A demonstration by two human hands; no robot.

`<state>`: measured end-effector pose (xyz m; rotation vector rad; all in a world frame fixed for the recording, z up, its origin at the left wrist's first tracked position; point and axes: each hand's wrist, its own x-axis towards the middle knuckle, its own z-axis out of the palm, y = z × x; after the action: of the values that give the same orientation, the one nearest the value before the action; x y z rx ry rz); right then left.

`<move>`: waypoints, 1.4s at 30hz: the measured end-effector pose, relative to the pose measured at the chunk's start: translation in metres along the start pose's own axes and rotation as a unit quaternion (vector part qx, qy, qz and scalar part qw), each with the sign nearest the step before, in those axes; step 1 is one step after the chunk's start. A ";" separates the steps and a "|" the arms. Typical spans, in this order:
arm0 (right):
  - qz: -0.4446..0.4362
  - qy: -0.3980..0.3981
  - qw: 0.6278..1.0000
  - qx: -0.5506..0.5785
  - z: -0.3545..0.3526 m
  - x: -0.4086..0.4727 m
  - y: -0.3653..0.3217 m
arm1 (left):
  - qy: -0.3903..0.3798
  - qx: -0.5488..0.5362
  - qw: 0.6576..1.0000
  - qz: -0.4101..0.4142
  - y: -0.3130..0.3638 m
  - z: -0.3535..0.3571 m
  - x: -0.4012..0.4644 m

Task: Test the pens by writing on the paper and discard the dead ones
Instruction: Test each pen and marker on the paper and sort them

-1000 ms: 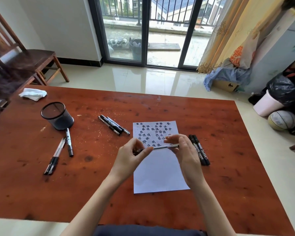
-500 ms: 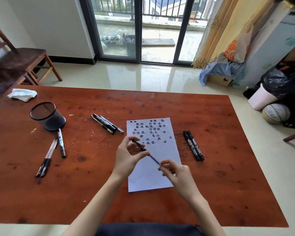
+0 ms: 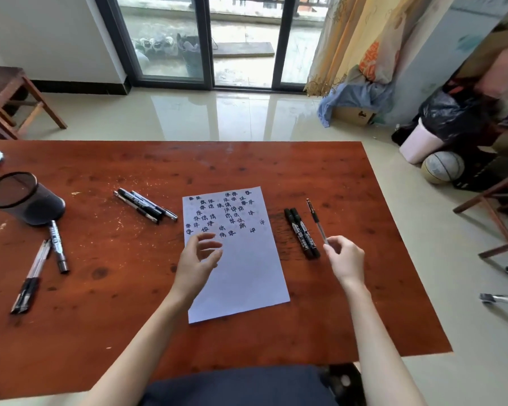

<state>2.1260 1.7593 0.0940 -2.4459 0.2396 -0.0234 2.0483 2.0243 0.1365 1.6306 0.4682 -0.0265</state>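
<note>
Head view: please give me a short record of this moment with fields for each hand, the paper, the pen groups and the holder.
left hand: open, fingers relaxed, above the paper, holding nothing
right hand: pinches the thin pen by one end, right of the paper
paper: flat on the table, handwriting on its upper half
two black markers: side by side, between the paper and the thin pen
pens left of paper: one cluster
pens at far left: lying near the holder
mesh holder: upright
</note>
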 end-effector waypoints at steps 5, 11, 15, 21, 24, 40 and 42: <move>0.024 -0.028 0.998 -0.043 0.009 0.028 0.024 | 0.032 0.003 0.999 -0.034 -0.014 -0.011 -0.006; 0.008 -0.057 0.996 -0.066 0.025 0.031 0.031 | 0.059 0.011 0.996 -0.062 -0.023 -0.021 -0.011; 0.014 -0.055 0.996 -0.070 0.021 0.029 0.030 | 0.064 0.018 0.995 -0.078 -0.028 -0.023 -0.011; -0.056 -0.015 0.998 -0.008 0.018 0.003 -0.012 | 0.118 0.042 0.989 -0.081 -0.028 -0.051 -0.009; -0.091 -0.127 0.987 0.046 0.042 -0.017 -0.044 | 0.179 0.079 0.976 -0.090 -0.030 -0.085 -0.006; -0.250 -0.375 0.889 0.083 0.184 -0.116 -0.189 | 0.255 0.331 0.872 -0.255 -0.071 -0.245 0.039; -0.241 -0.369 0.893 0.087 0.189 -0.120 -0.193 | 0.240 0.354 0.869 -0.248 -0.076 -0.250 0.045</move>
<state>2.0550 2.0454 0.0746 -2.0966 -0.6761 0.6269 2.0010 2.2798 0.0824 2.1921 1.3866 -0.2010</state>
